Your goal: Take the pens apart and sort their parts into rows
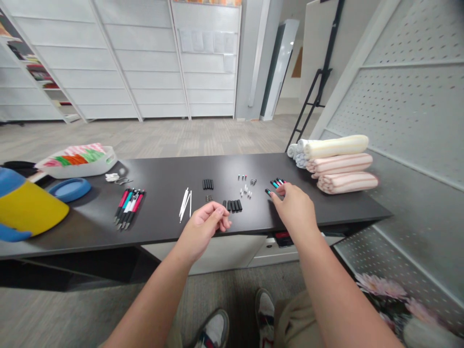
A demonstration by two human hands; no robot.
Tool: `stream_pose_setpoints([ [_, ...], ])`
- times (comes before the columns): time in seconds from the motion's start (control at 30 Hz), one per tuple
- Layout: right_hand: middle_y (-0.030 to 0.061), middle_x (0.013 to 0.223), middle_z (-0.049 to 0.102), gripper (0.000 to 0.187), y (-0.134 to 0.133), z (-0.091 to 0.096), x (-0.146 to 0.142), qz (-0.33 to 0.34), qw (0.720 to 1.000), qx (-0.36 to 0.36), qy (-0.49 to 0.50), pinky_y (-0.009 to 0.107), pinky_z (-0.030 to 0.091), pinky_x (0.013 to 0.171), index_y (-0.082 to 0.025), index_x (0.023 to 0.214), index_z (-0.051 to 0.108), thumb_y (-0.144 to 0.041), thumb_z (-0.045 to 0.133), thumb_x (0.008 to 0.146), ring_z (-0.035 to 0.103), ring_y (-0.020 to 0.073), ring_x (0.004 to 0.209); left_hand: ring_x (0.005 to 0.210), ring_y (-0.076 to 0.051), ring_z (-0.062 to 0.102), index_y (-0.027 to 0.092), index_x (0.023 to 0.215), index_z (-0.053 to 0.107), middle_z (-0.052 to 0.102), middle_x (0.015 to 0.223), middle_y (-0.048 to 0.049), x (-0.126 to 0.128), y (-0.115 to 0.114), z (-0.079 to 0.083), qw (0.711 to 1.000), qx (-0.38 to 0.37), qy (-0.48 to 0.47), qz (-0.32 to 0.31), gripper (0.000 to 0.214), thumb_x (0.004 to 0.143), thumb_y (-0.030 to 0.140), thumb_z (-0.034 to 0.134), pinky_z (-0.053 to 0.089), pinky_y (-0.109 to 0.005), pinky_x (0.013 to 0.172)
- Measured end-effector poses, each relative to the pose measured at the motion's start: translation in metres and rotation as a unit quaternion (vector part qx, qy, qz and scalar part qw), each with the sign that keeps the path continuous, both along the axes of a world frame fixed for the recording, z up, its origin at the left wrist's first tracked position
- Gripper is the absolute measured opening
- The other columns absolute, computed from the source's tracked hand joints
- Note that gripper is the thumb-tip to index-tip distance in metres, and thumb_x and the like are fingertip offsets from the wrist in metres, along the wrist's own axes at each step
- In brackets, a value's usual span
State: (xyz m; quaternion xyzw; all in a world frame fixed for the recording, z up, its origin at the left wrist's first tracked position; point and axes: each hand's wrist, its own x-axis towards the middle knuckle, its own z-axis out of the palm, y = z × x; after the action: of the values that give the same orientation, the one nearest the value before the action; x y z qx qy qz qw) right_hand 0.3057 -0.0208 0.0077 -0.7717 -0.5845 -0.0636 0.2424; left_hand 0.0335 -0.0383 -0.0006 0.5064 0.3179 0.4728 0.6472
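Note:
My right hand (pixel 295 205) pinches the end of a black-and-teal pen barrel (pixel 268 192) between thumb and fingers at the right of the dark table. Several coloured pen barrels (pixel 278 182) lie just beyond, partly hidden by its fingers. Near the front edge, my left hand (pixel 208 223) is loosely curled, thumb against the fingers, with nothing visible in it. Black rubber grips (pixel 235 206) lie beside its fingertips, and another row of black grips (pixel 208 184) lies farther back. White ink refills (pixel 185 205) are to its left. Small white plastic parts (pixel 246 191) and metal springs (pixel 209 198) lie between the hands.
Assembled pens (pixel 129 208) lie in a bunch at left. Behind them are a white basket (pixel 105 162) of colourful items, a blue round lid (pixel 70 189) and a yellow-and-blue object (pixel 32 205). Rolled towels (pixel 340 163) are stacked at right beside a perforated panel (pixel 409 111).

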Motion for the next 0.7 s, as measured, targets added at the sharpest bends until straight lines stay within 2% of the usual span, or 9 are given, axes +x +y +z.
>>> stream_pose_setpoints([
  [0.23, 0.0078, 0.097, 0.077, 0.014, 0.002, -0.002, 0.003, 0.005, 0.999, -0.047, -0.012, 0.034, 0.042, 0.072, -0.023, 0.093, 0.075, -0.029, 0.062, 0.093, 0.069, 0.0253, 0.086, 0.065, -0.014, 0.058, 0.019, 0.092, 0.07, 0.068, 0.073, -0.0028, -0.005, -0.003, 0.001, 0.999, 0.04, 0.004, 0.028, 0.025, 0.098, 0.043, 0.068, 0.05, -0.029, 0.071],
  [0.33, 0.0085, 0.103, 0.076, 0.017, 0.008, -0.007, 0.005, 0.013, 0.999, -0.021, -0.025, 0.034, 0.043, 0.073, -0.023, 0.095, 0.077, -0.029, 0.061, 0.094, 0.069, 0.0257, 0.09, 0.061, -0.015, 0.057, 0.02, 0.093, 0.07, 0.066, 0.068, -0.0018, -0.024, 0.0, 0.019, 0.991, 0.088, 0.021, 0.099, 0.027, 0.099, 0.046, 0.065, 0.046, -0.027, 0.064],
  [0.4, 0.0094, 0.106, 0.075, 0.019, 0.011, -0.011, 0.006, 0.016, 0.999, -0.005, -0.04, 0.035, 0.044, 0.073, -0.022, 0.097, 0.078, -0.03, 0.06, 0.095, 0.069, 0.0263, 0.093, 0.061, -0.016, 0.058, 0.021, 0.093, 0.07, 0.067, 0.069, -0.0023, -0.046, 0.003, 0.035, 0.966, 0.151, 0.095, 0.188, 0.027, 0.1, 0.046, 0.062, 0.044, -0.028, 0.062],
  [0.43, 0.0099, 0.107, 0.075, 0.021, 0.013, -0.013, 0.007, 0.018, 0.999, 0.003, -0.048, 0.035, 0.045, 0.073, -0.022, 0.099, 0.079, -0.03, 0.06, 0.095, 0.069, 0.0266, 0.094, 0.063, -0.017, 0.059, 0.021, 0.095, 0.071, 0.07, 0.074, -0.0035, -0.06, 0.005, 0.042, 0.936, 0.182, 0.175, 0.244, 0.025, 0.1, 0.044, 0.061, 0.045, -0.028, 0.065],
  [0.47, 0.0104, 0.109, 0.074, 0.022, 0.014, -0.015, 0.008, 0.022, 0.998, 0.01, -0.056, 0.034, 0.045, 0.074, -0.021, 0.1, 0.079, -0.03, 0.06, 0.096, 0.069, 0.0267, 0.096, 0.065, -0.018, 0.06, 0.021, 0.096, 0.072, 0.071, 0.077, -0.0045, -0.074, 0.007, 0.048, 0.887, 0.206, 0.276, 0.309, 0.023, 0.1, 0.041, 0.061, 0.044, -0.029, 0.067],
  [0.53, 0.011, 0.111, 0.074, 0.024, 0.017, -0.018, 0.01, 0.029, 0.997, 0.019, -0.071, 0.034, 0.045, 0.075, -0.021, 0.102, 0.08, -0.029, 0.059, 0.096, 0.068, 0.0263, 0.098, 0.074, -0.022, 0.063, 0.022, 0.1, 0.074, 0.074, 0.086, -0.0069, -0.102, 0.01, 0.052, 0.753, 0.225, 0.457, 0.416, 0.017, 0.095, 0.036, 0.066, 0.044, -0.033, 0.075],
  [0.57, 0.0109, 0.11, 0.073, 0.024, 0.019, -0.019, 0.011, 0.031, 0.996, 0.02, -0.077, 0.034, 0.045, 0.074, -0.02, 0.102, 0.081, -0.029, 0.059, 0.096, 0.068, 0.0259, 0.097, 0.079, -0.025, 0.065, 0.022, 0.108, 0.074, 0.074, 0.089, -0.0084, -0.114, 0.011, 0.051, 0.698, 0.21, 0.519, 0.447, 0.02, 0.096, 0.035, 0.064, 0.045, -0.035, 0.078],
  [0.6, 0.0106, 0.11, 0.073, 0.025, 0.02, -0.02, 0.012, 0.031, 0.996, 0.02, -0.081, 0.034, 0.045, 0.073, -0.021, 0.103, 0.081, -0.029, 0.059, 0.096, 0.068, 0.0253, 0.095, 0.084, -0.028, 0.066, 0.022, 0.113, 0.073, 0.074, 0.091, -0.01, -0.125, 0.012, 0.048, 0.658, 0.19, 0.566, 0.459, 0.024, 0.096, 0.035, 0.061, 0.045, -0.037, 0.079],
  [0.7, 0.0095, 0.107, 0.073, 0.024, 0.022, -0.021, 0.014, 0.021, 0.996, 0.016, -0.085, 0.034, 0.043, 0.07, -0.021, 0.103, 0.082, -0.029, 0.06, 0.096, 0.067, 0.0236, 0.09, 0.098, -0.036, 0.066, 0.016, 0.115, 0.075, 0.072, 0.108, -0.0192, -0.147, 0.015, 0.033, 0.563, 0.145, 0.701, 0.413, 0.033, 0.096, 0.038, 0.059, 0.048, -0.042, 0.082],
])
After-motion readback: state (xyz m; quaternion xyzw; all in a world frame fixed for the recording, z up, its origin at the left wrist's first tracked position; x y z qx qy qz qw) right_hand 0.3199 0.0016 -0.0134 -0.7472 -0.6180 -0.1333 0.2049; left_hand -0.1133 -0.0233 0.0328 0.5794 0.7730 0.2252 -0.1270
